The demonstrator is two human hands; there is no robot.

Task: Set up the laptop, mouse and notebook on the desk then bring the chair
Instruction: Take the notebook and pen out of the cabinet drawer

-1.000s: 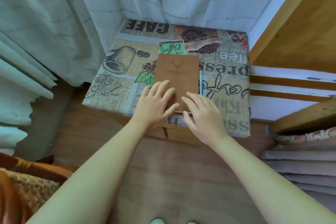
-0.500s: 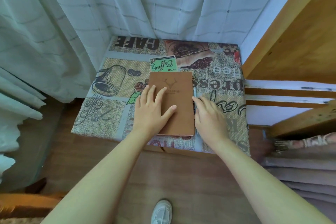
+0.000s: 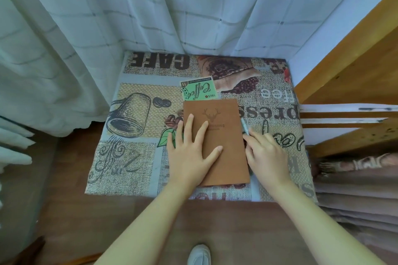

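Backdrop: sheer checked curtain (image 3: 150, 17) hangs behind a small bench (image 3: 133, 170) covered in coffee-print cloth; wood floor below.
Notebook: brown notebook (image 3: 221, 135) with deer emblem lies flat on the bench, right of centre, near the front edge.
Left hand: left hand (image 3: 189, 153) lies flat on the cover, fingers straight and spread, gripping nothing.
Right hand: right hand (image 3: 266, 153) sits at the notebook's right edge, fingers bent toward a pen (image 3: 244, 126); fingertips hidden, can't tell if it's pinched.
Pen: mostly hidden, only the upper end shows beside the notebook.
Right side: wooden frame (image 3: 355, 54), cut off by the picture edge; folded fabric (image 3: 357, 196) below.
Bottom: shoe (image 3: 199, 255) toe, cropped.
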